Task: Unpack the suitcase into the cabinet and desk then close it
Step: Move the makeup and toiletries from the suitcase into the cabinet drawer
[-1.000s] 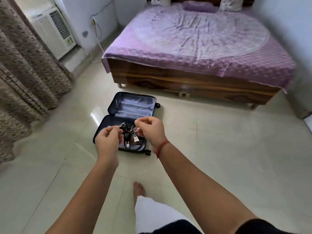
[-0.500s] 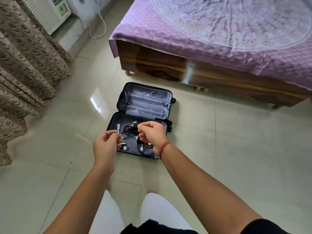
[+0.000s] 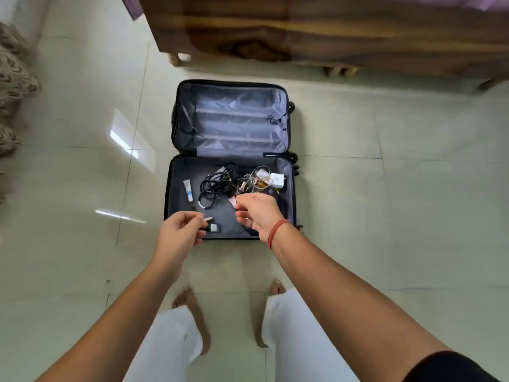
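Head view: both arms reach forward and down over the near half of the open suitcase, which lies flat on the floor. The left hand, at the near left corner, has its grip pinching a small plug between thumb and forefinger. The right hand, knuckles up and fingers curled, pinches a pinkish cable end beside the tangled cables.

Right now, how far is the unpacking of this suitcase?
The far half of the open black wheeled suitcase looks empty. In hand: the left hand pinches a small pale-tipped plug; the right hand curls above the contents, its hold unclear. Left: coiled black cables, a white square charger and a small white tube lie in the near half, and the suitcase is not yet closed.
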